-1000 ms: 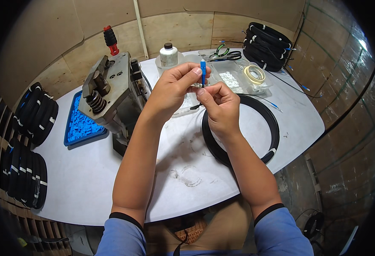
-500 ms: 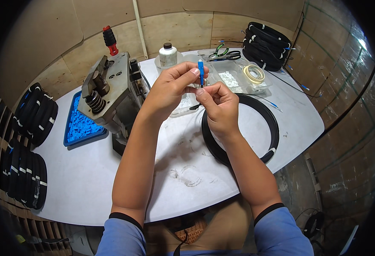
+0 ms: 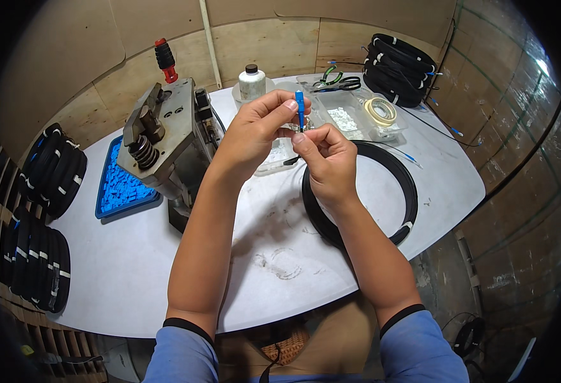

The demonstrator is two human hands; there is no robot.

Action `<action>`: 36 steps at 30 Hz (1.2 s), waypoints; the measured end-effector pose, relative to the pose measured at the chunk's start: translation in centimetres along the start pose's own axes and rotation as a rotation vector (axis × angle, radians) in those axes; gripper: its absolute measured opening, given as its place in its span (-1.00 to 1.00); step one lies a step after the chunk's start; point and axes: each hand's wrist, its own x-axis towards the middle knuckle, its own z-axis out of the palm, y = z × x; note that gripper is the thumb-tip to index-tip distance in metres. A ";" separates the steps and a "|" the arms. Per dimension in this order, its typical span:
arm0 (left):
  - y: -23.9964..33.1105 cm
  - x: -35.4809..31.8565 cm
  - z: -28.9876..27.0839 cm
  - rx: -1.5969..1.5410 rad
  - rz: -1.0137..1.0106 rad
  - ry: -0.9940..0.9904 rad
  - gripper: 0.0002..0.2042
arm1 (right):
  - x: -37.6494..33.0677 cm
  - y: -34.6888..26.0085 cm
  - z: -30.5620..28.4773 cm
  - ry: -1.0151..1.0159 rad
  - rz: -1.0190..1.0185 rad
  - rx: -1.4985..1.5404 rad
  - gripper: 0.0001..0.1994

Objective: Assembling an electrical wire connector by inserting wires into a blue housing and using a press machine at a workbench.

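Note:
Upright between my hands is a blue fiber optic connector with a pale tip. My left hand pinches its blue body between thumb and fingers. Just below, my right hand is closed with thumb against forefinger on the dark cable at the connector's lower end. Most of that cable is hidden by the fingers. A coil of black cable lies on the table beneath my right forearm, with a white tie on it.
A metal press with a red and black handle stands left, beside a tray of blue pieces. Behind my hands are a white bottle, clear boxes, a tape roll and scissors. Black cable coils sit far right, others left.
Almost nothing differs. Both hands keep their grip on the connector and cable, with only a slight shift of the connector.

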 end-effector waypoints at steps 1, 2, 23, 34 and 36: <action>-0.1 0.0 0.0 -0.001 0.001 0.002 -0.77 | 0.0 0.1 0.0 0.001 -0.008 0.005 -0.90; -0.1 0.0 0.0 -0.001 0.003 0.003 -0.77 | 0.0 0.1 0.0 0.000 -0.008 0.007 -0.90; 0.3 -0.1 0.1 0.005 -0.002 -0.006 -0.79 | 0.0 -0.2 0.0 -0.002 0.014 -0.007 -0.90; 0.3 -0.2 0.0 0.018 -0.006 -0.030 -0.80 | -0.1 -0.2 0.1 -0.001 -0.001 -0.014 -0.90; 0.3 -0.2 0.1 0.008 0.003 -0.030 -0.80 | 0.0 -0.1 0.1 -0.003 -0.014 -0.010 -0.90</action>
